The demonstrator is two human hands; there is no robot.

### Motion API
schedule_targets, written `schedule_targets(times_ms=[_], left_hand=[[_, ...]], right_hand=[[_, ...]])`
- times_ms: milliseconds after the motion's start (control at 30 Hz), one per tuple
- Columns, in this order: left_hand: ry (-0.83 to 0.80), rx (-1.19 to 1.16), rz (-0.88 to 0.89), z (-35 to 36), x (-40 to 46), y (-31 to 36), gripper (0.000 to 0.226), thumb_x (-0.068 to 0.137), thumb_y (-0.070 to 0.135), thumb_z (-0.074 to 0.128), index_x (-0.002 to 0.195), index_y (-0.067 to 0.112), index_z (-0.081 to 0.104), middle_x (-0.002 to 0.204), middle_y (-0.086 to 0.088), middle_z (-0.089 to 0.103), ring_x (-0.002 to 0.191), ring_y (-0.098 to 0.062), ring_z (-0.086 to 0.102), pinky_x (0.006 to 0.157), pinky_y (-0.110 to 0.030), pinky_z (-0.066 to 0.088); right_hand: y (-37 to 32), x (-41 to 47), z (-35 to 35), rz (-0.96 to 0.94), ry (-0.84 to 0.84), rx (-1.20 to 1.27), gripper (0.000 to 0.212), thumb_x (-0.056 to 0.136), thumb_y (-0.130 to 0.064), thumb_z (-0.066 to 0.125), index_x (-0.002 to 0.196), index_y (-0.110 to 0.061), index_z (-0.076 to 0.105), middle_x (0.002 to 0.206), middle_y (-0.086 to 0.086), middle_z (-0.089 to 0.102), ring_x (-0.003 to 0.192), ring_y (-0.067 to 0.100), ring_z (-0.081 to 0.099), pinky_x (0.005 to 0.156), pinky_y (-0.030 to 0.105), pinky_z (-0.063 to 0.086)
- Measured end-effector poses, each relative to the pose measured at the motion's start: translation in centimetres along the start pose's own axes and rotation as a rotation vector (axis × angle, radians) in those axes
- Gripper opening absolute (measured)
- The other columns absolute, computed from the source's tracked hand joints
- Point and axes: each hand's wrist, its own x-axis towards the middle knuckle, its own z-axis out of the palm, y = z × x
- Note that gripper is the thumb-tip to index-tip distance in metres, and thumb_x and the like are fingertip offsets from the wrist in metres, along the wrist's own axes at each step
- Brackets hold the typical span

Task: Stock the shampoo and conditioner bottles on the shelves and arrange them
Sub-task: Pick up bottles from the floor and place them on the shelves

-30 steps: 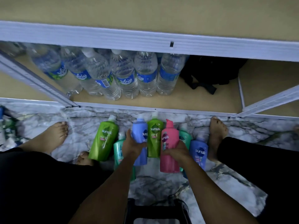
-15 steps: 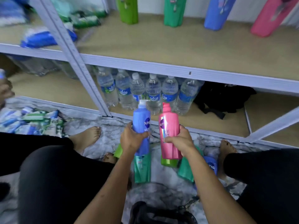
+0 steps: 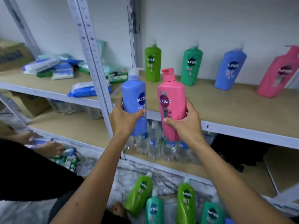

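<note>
On the floor below us lie green bottles [image 3: 138,194]. Our left hand [image 3: 123,120] clamps a blue bottle [image 3: 134,101] and our right hand [image 3: 186,123] a pink bottle [image 3: 171,101], both upright before the shelf [image 3: 242,109], where four bottles [image 3: 191,65] stand along the wall.

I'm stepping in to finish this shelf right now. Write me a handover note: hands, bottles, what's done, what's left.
Left hand: holds the blue bottle upright, in front of the shelf edge.
Right hand: holds the pink bottle upright, beside the blue one.
Done: four bottles stand at the back of the shelf, left to right: light green, teal, blue, pink.
Left: set down the two held bottles, probably with their matching colours. Then stock the floor bottles: two light green and two teal show; the bottom of the frame may hide more.
</note>
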Motion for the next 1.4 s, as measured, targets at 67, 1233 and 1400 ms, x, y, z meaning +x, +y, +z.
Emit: schedule_targets(times_ms=[67,1233,1400], left_hand=[[0.025,-0.016,0.063,0.1,3.0,0.8,0.064,0.06,0.025,0.088,0.115,0.025,0.055,0.108,0.006,0.067,0.092,-0.012,0.066,0.075,-0.03,0.055],[-0.025,0.265,-0.007,3.6,15.2,-7.9,0.053,0.075,0.028,0.079,0.118,0.012,0.053,0.112,-0.005,0.065,0.097,-0.025,0.061,0.076,-0.032,0.046],[-0.071,0.331,0.001,3.4,15.2,-8.1,0.059,0.072,0.031,0.081,0.121,0.014,0.052,0.116,-0.004,0.064,0.1,-0.024,0.061,0.081,-0.036,0.05]], right_hand=[[-0.8,2.7,1.4,-0.06,0.073,0.005,0.079,0.055,-0.024,0.084,0.12,-0.048,0.047,0.113,-0.003,0.06,0.1,0.015,0.061,0.083,0.037,0.056],[6.7,15.1,13.8,-0.051,0.021,-0.15,0.094,0.059,-0.031,0.09,0.138,-0.023,0.039,0.126,0.0,0.051,0.109,0.015,0.055,0.094,0.038,0.05],[6.4,14.9,13.4,0.02,-0.01,-0.223,0.097,0.06,-0.041,0.089,0.139,-0.017,0.037,0.126,0.005,0.052,0.11,0.023,0.056,0.093,0.038,0.05]])
